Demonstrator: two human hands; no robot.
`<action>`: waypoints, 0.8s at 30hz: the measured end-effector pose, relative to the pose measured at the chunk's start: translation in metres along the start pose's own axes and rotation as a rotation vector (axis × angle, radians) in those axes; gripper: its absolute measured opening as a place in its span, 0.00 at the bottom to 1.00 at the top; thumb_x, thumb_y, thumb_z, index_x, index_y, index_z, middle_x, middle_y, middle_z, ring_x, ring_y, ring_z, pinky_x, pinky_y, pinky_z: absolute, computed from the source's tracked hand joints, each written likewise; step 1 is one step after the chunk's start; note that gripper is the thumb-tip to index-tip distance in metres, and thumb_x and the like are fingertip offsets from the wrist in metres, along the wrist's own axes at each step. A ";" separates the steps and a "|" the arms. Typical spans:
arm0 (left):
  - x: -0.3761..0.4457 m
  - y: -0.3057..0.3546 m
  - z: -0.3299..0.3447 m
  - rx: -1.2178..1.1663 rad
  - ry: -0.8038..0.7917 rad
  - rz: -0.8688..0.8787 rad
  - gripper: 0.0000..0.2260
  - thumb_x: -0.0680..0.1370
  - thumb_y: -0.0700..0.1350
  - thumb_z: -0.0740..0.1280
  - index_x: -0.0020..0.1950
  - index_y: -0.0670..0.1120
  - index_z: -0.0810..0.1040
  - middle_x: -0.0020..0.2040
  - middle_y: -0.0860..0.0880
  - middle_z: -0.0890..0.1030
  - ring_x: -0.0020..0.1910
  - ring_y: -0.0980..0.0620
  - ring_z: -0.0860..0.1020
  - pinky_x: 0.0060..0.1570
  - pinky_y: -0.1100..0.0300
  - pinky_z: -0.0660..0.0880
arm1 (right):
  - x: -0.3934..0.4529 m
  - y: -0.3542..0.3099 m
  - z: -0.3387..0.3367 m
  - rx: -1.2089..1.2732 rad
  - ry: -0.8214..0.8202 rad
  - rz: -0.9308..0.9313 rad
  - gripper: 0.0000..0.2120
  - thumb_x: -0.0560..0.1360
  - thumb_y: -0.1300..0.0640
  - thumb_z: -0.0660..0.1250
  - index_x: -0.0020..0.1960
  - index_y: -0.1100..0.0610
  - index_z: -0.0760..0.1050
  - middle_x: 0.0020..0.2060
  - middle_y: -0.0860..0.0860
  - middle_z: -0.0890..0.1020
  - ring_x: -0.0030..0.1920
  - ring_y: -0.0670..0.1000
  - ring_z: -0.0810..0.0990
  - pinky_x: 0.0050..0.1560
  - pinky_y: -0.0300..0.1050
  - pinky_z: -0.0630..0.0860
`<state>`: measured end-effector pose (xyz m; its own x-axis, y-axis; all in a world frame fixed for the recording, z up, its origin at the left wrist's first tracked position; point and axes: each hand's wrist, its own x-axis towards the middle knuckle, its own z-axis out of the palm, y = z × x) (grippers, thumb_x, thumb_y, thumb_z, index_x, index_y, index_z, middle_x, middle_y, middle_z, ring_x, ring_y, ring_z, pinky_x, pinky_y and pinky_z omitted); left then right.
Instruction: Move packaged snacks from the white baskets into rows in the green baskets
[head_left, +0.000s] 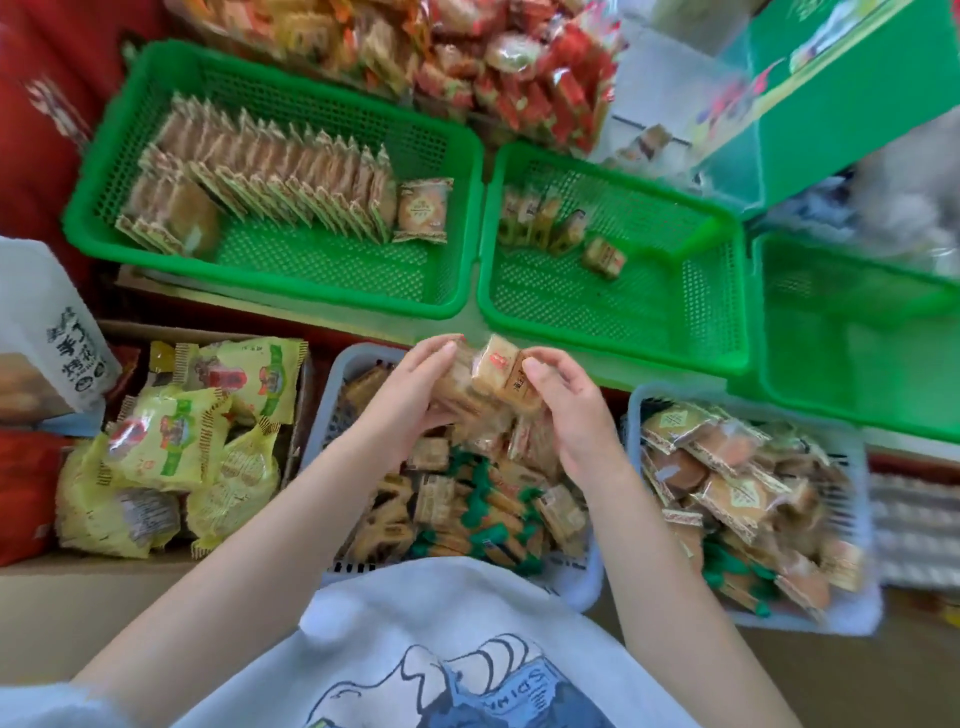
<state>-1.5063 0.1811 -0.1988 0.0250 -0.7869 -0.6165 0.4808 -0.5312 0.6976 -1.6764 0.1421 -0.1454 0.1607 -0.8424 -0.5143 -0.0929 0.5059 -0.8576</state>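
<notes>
My shirt (441, 639) hides the near rim of the middle white basket (332, 395), and blur smears the packet labels. I hold a stack of small tan snack packets (493, 379) above that basket: my left hand (410, 389) cups them from the side, fingers curled, and my right hand (566, 410) pinches the top ones. The middle green basket (613, 312) behind holds a short row.

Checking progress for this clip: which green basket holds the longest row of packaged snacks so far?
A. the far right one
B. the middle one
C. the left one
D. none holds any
C: the left green basket holds a long row of snack packets, while the middle green basket has only a few packets.
</notes>
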 end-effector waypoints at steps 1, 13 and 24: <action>0.002 0.007 0.013 0.017 -0.013 0.003 0.14 0.78 0.59 0.65 0.62 0.58 0.78 0.64 0.47 0.80 0.63 0.45 0.79 0.58 0.44 0.79 | 0.000 -0.006 -0.005 0.015 0.027 -0.027 0.04 0.81 0.59 0.67 0.51 0.52 0.79 0.44 0.49 0.84 0.44 0.47 0.82 0.47 0.43 0.80; 0.039 0.030 0.157 0.147 -0.142 0.139 0.22 0.75 0.50 0.71 0.67 0.49 0.70 0.53 0.47 0.82 0.51 0.50 0.83 0.49 0.52 0.82 | 0.042 -0.033 -0.091 -0.031 0.186 -0.009 0.45 0.65 0.25 0.69 0.75 0.43 0.60 0.66 0.51 0.75 0.63 0.53 0.78 0.66 0.56 0.74; 0.128 0.033 0.206 0.540 -0.067 0.172 0.37 0.65 0.69 0.61 0.71 0.54 0.68 0.60 0.53 0.80 0.60 0.51 0.78 0.66 0.49 0.72 | 0.130 -0.048 -0.166 0.171 -0.110 0.177 0.30 0.71 0.41 0.71 0.68 0.53 0.69 0.49 0.56 0.83 0.43 0.57 0.81 0.41 0.48 0.78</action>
<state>-1.6677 -0.0019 -0.1801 -0.0009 -0.8851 -0.4654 -0.0423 -0.4649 0.8843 -1.8143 -0.0228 -0.1716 0.2633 -0.7177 -0.6446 0.0371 0.6752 -0.7367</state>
